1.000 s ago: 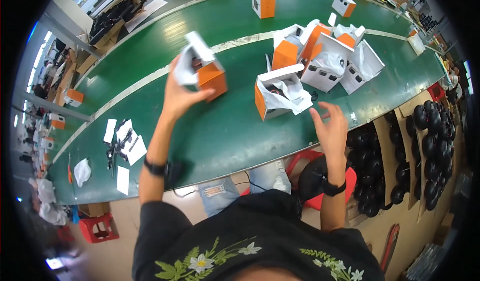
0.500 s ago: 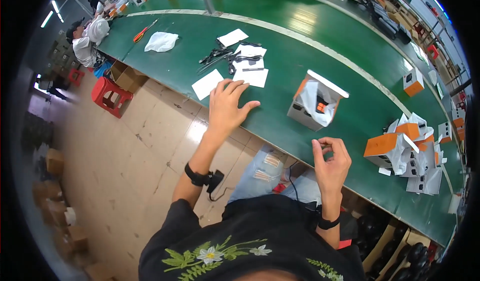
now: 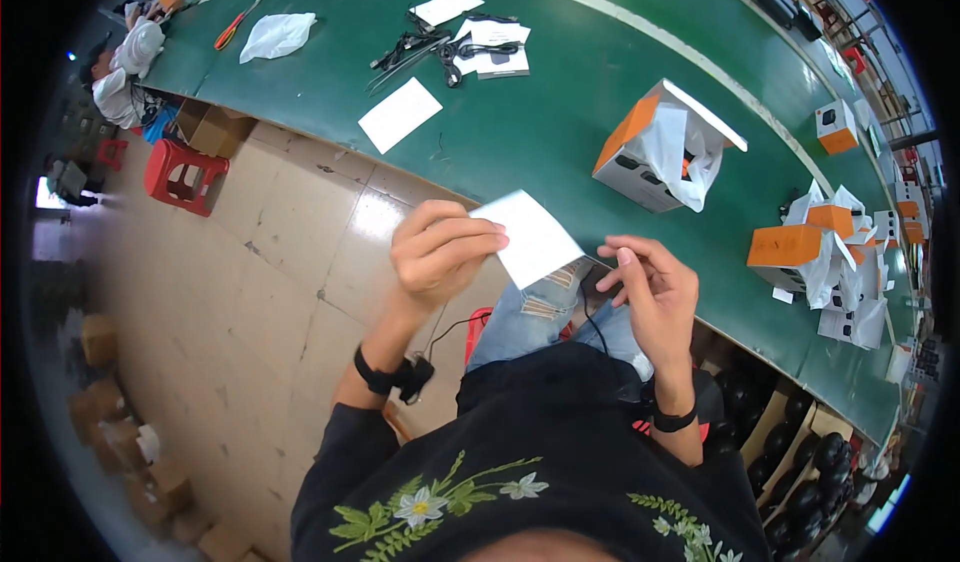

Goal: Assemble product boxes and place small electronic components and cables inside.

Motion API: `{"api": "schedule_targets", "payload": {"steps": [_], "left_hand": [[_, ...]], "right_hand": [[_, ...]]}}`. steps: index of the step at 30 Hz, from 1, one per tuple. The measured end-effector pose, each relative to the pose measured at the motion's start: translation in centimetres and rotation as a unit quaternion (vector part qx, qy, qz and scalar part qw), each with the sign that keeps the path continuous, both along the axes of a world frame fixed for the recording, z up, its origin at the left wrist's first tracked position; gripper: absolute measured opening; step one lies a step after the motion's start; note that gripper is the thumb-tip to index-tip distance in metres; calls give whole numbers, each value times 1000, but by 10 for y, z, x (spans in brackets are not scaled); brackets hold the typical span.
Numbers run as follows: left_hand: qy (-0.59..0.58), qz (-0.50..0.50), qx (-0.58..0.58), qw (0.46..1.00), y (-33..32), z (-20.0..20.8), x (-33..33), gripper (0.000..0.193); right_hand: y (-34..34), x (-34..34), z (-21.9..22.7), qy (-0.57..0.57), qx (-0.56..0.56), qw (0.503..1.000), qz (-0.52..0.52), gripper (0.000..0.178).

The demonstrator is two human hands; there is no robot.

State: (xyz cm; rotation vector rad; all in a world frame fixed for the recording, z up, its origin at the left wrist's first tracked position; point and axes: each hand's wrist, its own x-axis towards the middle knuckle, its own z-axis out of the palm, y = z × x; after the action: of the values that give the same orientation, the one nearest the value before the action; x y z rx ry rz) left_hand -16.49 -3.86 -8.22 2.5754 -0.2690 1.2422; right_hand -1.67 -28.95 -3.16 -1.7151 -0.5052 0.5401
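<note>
A white sheet of paper (image 3: 532, 240) is pinched by its left edge in my left hand (image 3: 440, 249), held in front of me at the table's near edge. My right hand (image 3: 656, 287) is beside the sheet's right corner, fingers loosely apart, holding nothing. Farther off on the green table (image 3: 540, 132), another white sheet (image 3: 400, 115) lies flat. Behind it are black cables (image 3: 487, 50) on white papers (image 3: 448, 6). An orange and white box (image 3: 628, 130) stands beyond my right hand, its flap up and a white plastic bag (image 3: 672, 147) inside.
Several opened orange and white boxes (image 3: 785, 246) are heaped at the right. A red-handled tool (image 3: 230, 32) and a white plastic bag (image 3: 278, 37) lie at the far left. A red stool (image 3: 185, 174) stands on the floor; a person (image 3: 125, 67) sits past it.
My left hand has picked up a white sheet and drawn it toward me. My right hand's fingers have spread from their curled pose. The view has shifted slightly.
</note>
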Motion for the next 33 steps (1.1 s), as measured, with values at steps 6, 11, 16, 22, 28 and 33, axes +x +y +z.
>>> {"api": "schedule_targets", "payload": {"steps": [6, 11, 16, 22, 28, 33], "left_hand": [[63, -141, -818, 554, -89, 37, 36, 33], [112, -171, -813, 545, -112, 45, 60, 32], [-27, -112, -423, 899, -85, 39, 94, 35], [117, -205, -564, 791, -113, 105, 101, 52], [60, -105, -170, 978, -81, 106, 101, 38], [75, -170, -46, 982, -64, 131, 127, 55]], "right_hand": [[-4, 13, 44, 135, 137, 978, 78, 40], [-23, 7, 47, 116, 132, 984, -11, 17], [-60, 35, 82, -186, 126, 944, -243, 13], [-61, 36, 71, -93, 158, 980, -72, 33], [-64, 45, 113, -409, -38, 911, -26, 57], [-56, 64, 123, -560, -51, 827, 0, 44]]}}
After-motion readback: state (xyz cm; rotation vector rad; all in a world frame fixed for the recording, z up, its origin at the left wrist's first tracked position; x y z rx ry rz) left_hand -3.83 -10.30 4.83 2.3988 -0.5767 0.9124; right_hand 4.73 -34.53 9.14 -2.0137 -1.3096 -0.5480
